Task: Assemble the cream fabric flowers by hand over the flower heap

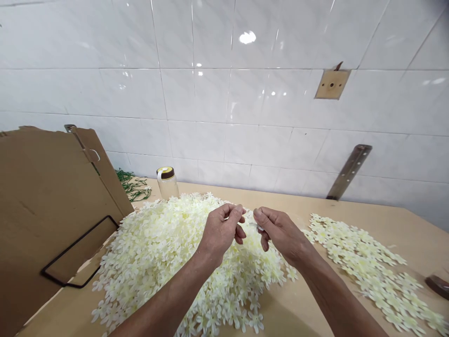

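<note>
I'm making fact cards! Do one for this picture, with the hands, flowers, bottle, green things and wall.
Left hand: over the big pile, thumb near fingers; can't tell if it holds anything
Right hand: beside the left, something whitish at its fingertips, unclear
Big pile: pale flowers, heaped
Other flowers: spread flatter, at right
Bottle: behind the big pile, lid on
Green strands: back left
Wall: shiny white tiles

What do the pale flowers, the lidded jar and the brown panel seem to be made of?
Flowers: probably thin matte fabric, judging by their soft, cloth-like petals, though plastic is possible.
Jar: smooth glass or clear plastic, since its body is see-through; I can't tell which.
Brown panel: likely cardboard, with a dull, plain brown face and a ragged top edge.
</note>
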Available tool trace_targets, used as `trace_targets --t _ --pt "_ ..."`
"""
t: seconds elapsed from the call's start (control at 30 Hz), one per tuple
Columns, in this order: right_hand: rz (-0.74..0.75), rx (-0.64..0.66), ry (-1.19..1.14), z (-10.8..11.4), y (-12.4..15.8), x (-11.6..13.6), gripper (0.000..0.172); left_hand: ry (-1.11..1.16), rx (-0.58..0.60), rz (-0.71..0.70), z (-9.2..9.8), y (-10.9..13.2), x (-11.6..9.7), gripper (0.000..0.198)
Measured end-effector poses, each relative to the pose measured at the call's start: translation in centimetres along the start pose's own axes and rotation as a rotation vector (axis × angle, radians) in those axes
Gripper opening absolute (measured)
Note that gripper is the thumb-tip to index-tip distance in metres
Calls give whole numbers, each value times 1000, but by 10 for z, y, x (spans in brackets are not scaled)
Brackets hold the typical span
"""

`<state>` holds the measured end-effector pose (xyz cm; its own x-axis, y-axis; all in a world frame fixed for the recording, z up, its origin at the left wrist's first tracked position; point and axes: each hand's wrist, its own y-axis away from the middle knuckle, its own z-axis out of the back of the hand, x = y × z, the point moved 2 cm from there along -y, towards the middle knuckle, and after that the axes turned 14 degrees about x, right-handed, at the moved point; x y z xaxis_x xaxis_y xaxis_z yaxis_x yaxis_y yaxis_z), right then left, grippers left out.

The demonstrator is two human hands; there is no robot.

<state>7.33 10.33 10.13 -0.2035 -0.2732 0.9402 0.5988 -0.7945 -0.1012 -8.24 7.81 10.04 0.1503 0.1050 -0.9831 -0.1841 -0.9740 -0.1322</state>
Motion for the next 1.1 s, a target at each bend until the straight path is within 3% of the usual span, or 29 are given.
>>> trace_targets --t 0.33,0.5,0.7,0.83,1.1 --pt "-48 22 -24 0 1 2 55 212 236 122 -1 0 1 33" --pt "-30 88 -171 1 1 3 49 218 131 90 0 0 0 34" --pt "-41 105 -165 3 1 0 37 307 26 26 6 -1 -4 32" --pt "-30 63 -161 3 0 -1 40 349 -68 -17 13 -3 -7 31" --pt "-14 12 -231 4 -2 0 49 379 -82 -7 13 -2 -11 31"
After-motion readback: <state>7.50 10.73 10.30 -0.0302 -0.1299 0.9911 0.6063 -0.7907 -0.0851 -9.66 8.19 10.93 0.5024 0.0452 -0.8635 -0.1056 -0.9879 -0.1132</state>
